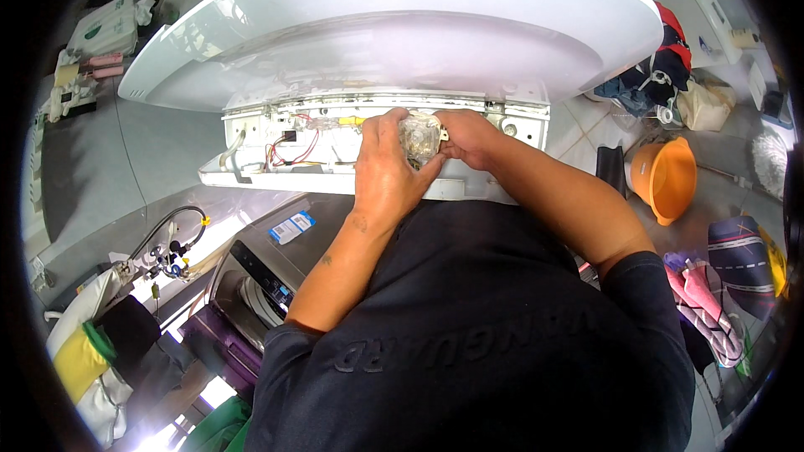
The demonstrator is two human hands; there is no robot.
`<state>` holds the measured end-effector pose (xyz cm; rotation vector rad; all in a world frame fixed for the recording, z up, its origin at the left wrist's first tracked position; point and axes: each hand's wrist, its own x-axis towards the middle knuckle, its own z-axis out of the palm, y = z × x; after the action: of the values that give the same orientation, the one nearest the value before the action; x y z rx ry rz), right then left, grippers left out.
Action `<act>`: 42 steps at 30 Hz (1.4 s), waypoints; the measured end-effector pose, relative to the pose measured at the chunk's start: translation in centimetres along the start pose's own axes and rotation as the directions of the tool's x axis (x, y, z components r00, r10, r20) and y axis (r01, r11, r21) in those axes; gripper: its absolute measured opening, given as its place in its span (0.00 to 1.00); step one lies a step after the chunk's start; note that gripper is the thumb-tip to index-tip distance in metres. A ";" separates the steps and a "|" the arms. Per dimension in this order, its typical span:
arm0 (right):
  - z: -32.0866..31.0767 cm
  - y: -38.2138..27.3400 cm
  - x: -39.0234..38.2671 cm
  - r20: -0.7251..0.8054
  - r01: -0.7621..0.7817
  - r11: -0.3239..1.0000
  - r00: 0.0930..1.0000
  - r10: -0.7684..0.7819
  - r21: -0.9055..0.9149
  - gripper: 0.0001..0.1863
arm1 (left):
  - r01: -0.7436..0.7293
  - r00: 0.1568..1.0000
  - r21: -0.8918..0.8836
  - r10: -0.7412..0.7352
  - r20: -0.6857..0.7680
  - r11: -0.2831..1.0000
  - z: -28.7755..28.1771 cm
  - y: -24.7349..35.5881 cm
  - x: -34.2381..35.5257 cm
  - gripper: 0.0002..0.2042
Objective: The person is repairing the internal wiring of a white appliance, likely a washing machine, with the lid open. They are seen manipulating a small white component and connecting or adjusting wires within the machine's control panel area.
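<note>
My left hand [389, 163] is closed around a squarish translucent part [421, 136] with a pale metal tab at its right. My right hand [469, 142] grips the same part from the right, its fingertips partly hidden. Both are over an opened white appliance housing [234, 176], where red, black and yellow wires [306, 146] and a small dark connector [290, 136] show to the left of my hands. A large glossy white curved cover [402, 0] stands beyond the housing.
Below left are a dark machine [255, 285] with a blue-and-white packet [291, 226] on top and a hose with valves [193, 218]. To the right are an orange bucket [674, 180], clothing [657, 75] and folded fabrics [737, 268]. A white case [100, 29] lies upper left.
</note>
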<state>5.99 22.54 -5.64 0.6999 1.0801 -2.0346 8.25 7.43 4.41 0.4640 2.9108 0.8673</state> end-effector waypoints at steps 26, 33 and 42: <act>0.0 -0.8 -0.5 -0.008 -0.041 0.997 0.999 0.040 -0.063 0.18 | 0.141 0.987 -0.047 -0.144 -0.070 0.989 -2.6 -1.8 -1.1 0.36; 0.2 -1.6 -1.0 0.009 -0.074 0.993 0.997 0.075 -0.089 0.18 | 0.177 0.982 -0.135 -0.184 -0.041 0.975 -2.0 -2.2 -1.4 0.36; -0.8 -1.1 -0.1 0.021 -0.071 0.996 0.997 0.072 -0.051 0.19 | 0.124 0.987 -0.126 -0.135 -0.085 0.984 -1.6 -2.9 -1.6 0.35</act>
<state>5.26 23.73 -5.44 0.6790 1.0747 -1.9433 8.76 3.79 4.16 0.2280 2.9095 1.0642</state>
